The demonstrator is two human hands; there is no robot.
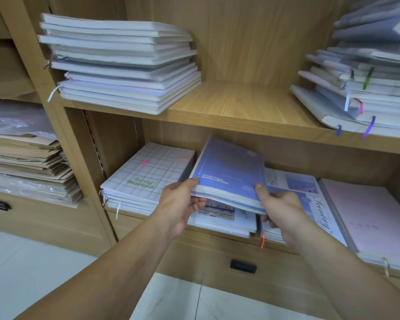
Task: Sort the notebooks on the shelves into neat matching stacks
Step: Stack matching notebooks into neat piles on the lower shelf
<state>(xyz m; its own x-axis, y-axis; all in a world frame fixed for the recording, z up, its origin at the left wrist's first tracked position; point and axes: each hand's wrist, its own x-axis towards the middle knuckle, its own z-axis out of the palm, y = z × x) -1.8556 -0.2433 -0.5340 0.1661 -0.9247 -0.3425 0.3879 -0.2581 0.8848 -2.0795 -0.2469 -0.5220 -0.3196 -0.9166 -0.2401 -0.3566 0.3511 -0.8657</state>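
Left hand [183, 202]: thumb on top, fingers beneath, pinching the near-left edge of the blue notebooks [229, 172].
Right hand [280, 209]: thumb pressed on the cover, gripping the near-right corner.
Blue notebooks: tilted, raised over the lower shelf [217, 234], at 3 o'clock from the grid-cover stack [146, 176].
Upper shelf [240, 105]: stacks at 10 and 2 o'clock.

Brown envelope pile [26, 158] far left; black drawer handle [243, 266] below shelves.
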